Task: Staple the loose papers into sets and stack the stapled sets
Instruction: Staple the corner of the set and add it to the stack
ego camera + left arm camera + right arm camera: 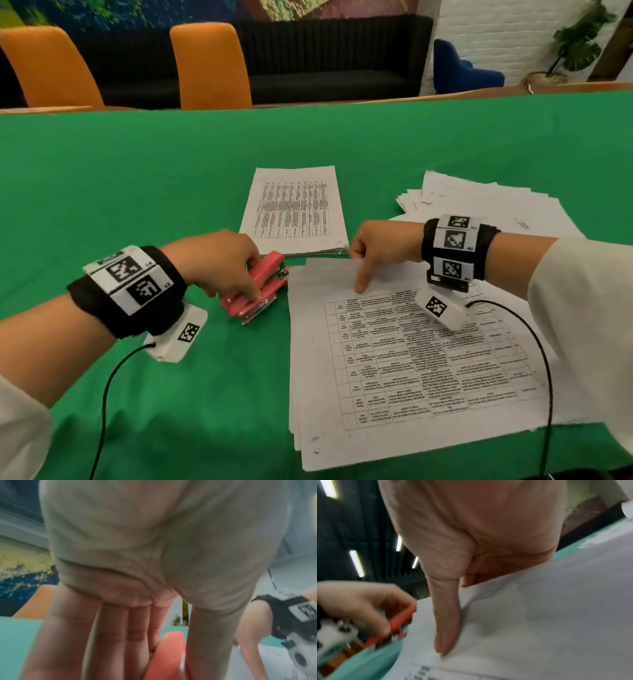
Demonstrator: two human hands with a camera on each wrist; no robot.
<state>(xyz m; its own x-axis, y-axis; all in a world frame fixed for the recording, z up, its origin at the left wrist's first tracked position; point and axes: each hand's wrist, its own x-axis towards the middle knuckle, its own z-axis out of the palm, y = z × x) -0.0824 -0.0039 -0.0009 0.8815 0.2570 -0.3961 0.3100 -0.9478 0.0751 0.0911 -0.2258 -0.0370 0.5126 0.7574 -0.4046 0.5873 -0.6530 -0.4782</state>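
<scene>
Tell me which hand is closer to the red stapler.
Left. The left hand holds the stapler; the right hand is apart, to its right, pinching sheets of the near paper pile.

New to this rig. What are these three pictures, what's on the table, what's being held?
No robot: these are a person's two hands, each wearing a marker band and a small wrist camera. The big picture comes from a head camera looking down. The other two look along each hand from the wrist. On the green cloth lie a near stack of printed sheets, a neat far stack and a loose pile at the right. The left hand grips a red stapler next to the near stack's corner. The right hand pinches that stack's far edge, with the thumb on top and the fingers hidden behind the paper.
</scene>
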